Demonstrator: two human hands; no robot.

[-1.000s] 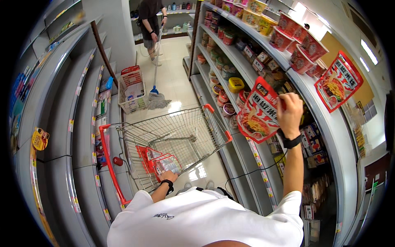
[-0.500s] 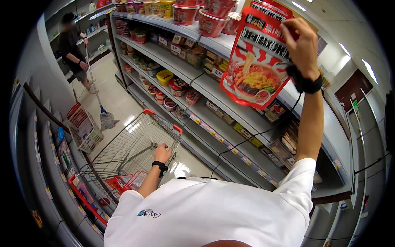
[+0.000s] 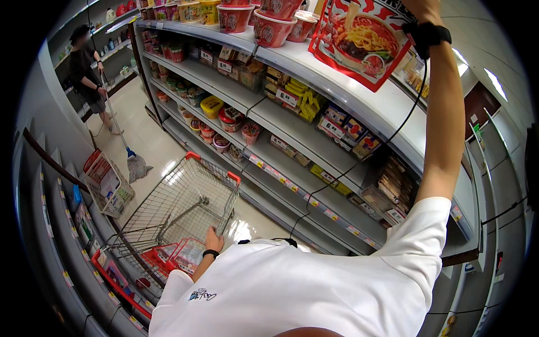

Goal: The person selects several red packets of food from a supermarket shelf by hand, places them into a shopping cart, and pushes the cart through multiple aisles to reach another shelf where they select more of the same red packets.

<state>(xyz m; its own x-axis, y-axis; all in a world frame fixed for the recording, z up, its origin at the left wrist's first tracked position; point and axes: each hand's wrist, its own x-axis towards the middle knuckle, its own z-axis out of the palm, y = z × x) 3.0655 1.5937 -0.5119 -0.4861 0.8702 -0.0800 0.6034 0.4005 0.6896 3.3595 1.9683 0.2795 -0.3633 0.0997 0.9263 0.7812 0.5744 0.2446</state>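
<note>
Aisle: a narrow shop aisle with a pale shiny floor [image 3: 146, 140], shelving down both sides.
Right shelves: long grey shelves [image 3: 314, 106] stacked with noodle cups, bowls [image 3: 269, 25] and packets, price tags along their edges.
Left shelves: curved racks [image 3: 62, 224] of small goods, near the left edge.
Right hand: raised high at the top right, mostly cut off by the picture's edge; a black watch [image 3: 429, 33] sits on the wrist. Whether the fingers are curled or loose, I cannot tell.
Noodle pack: a big red noodle pack [image 3: 359, 39] hangs up by that raised hand, just in front of the top shelf.
Left hand: the left hand [image 3: 213, 240] is low down, fingers closed over the near rim of the trolley.
Trolley: a wire trolley [image 3: 179, 208] with red corners, a red packet [image 3: 182, 255] lying in its near end.
Far end: a person in dark clothes [image 3: 87, 70] holds a mop [image 3: 135, 165] on the floor; a red wire basket [image 3: 106, 185] stands near it.
</note>
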